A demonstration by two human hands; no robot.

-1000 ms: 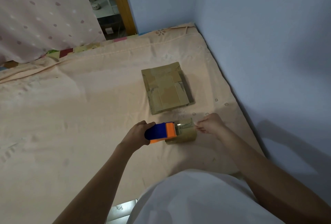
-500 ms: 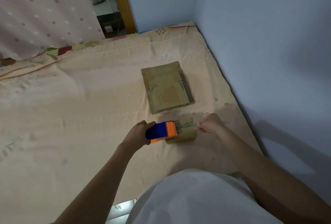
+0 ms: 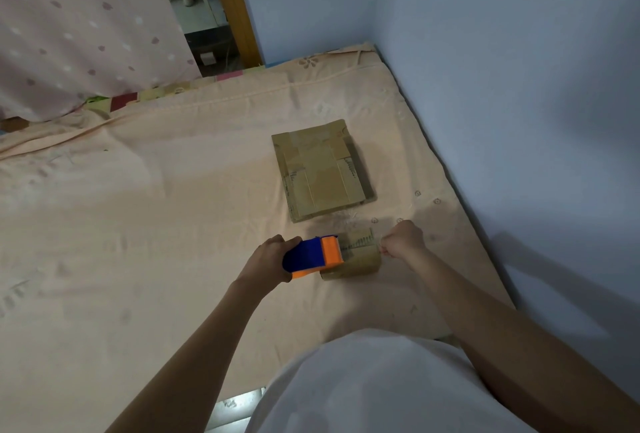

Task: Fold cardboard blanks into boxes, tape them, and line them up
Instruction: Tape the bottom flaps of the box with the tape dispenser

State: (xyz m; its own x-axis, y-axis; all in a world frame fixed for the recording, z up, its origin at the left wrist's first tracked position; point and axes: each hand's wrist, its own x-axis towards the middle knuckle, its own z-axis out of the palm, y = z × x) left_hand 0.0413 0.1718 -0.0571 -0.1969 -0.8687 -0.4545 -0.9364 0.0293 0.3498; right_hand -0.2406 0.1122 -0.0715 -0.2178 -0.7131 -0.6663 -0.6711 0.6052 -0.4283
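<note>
A small folded cardboard box [image 3: 360,259] sits on the bed just in front of me. My left hand [image 3: 268,261] grips a blue and orange tape dispenser [image 3: 313,256], whose orange head rests against the box's left side. My right hand [image 3: 403,238] is closed at the box's right edge, pinching what looks like the end of the tape strip. A stack of flat cardboard blanks [image 3: 320,174], patched with tape, lies farther back on the bed.
The peach bedsheet [image 3: 138,224] covers the whole work surface. A blue wall [image 3: 502,86] runs along the right side and meets the bed's edge. A dotted pink curtain [image 3: 69,24] and a wooden post [image 3: 232,6] stand at the back.
Both hands have stayed at the small box with hardly any movement. The view has shifted slightly.
</note>
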